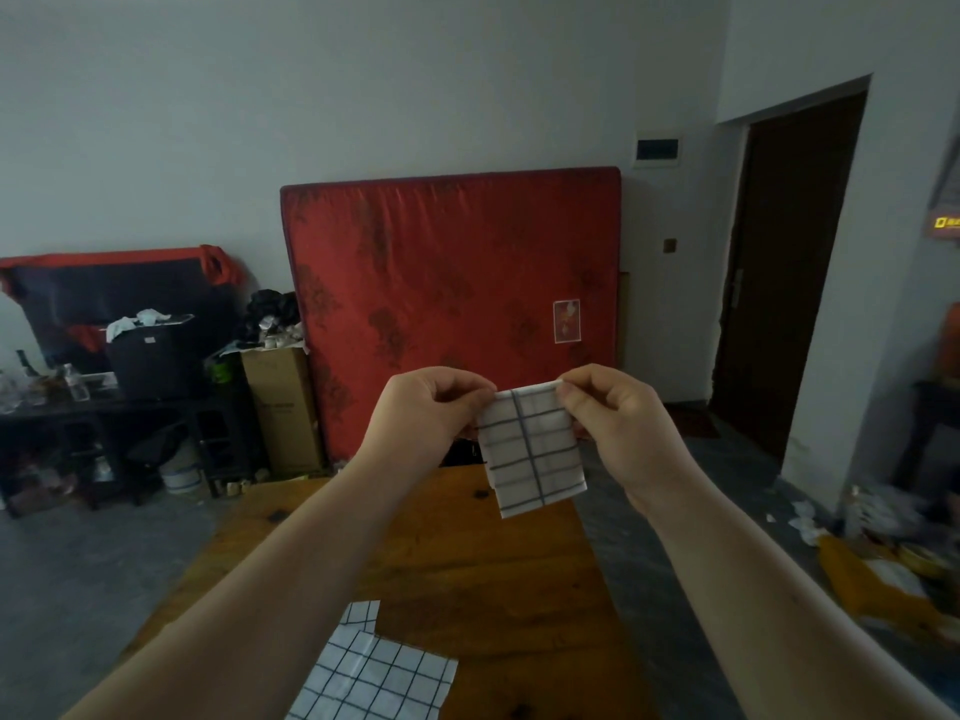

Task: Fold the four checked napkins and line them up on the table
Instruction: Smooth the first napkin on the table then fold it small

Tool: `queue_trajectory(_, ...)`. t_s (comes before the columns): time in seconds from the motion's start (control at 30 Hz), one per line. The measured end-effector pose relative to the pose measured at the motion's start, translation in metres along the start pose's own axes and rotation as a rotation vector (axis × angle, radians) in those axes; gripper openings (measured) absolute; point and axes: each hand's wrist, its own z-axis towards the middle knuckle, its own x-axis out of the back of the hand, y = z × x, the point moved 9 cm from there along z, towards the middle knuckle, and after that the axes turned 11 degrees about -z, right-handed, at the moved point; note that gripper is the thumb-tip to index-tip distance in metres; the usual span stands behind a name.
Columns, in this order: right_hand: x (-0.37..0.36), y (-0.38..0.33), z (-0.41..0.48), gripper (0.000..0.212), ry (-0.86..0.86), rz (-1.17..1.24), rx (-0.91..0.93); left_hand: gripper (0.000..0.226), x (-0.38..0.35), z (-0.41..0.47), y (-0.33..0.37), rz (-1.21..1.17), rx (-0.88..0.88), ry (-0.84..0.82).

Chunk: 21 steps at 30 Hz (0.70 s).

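I see my left hand (426,407) and right hand (613,418) pinching a folded checked napkin's (532,449) top corners, raised above the wooden table (493,563), with flat napkins (374,667) lying below my left forearm.

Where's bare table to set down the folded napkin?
Bare wood on the table runs from under the folded napkin back to the flat napkins, between the forearms. It is crowded only at the near left, where those napkins lie.
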Motion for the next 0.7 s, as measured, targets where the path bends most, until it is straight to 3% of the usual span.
queue_trajectory(0.23, 0.005, 0.003, -0.002, 0.017, 0.083, -0.013, -0.028, 0.007, -0.002, -0.004, 0.009, 0.123, -0.041, -0.01)
queue_trajectory(0.4, -0.003, 0.009, -0.005, 0.016, 0.015, 0.027, -0.096, 0.009, 0.002, -0.003, 0.009, 0.128, -0.05, 0.012)
queue_trajectory(0.5, 0.0, 0.006, -0.007, 0.015, 0.03, -0.071, -0.069, 0.005, -0.007, -0.005, 0.009, 0.239, -0.058, -0.068)
queue_trajectory(0.6, -0.006, -0.001, -0.01, 0.016, -0.017, -0.144, -0.034, 0.018, -0.023, -0.008, 0.015, 0.321, -0.093, -0.185)
queue_trajectory(0.7, -0.012, -0.011, -0.013, 0.019, -0.065, -0.12, 0.009, 0.01, -0.031, -0.009, 0.028, 0.285, -0.119, -0.173)
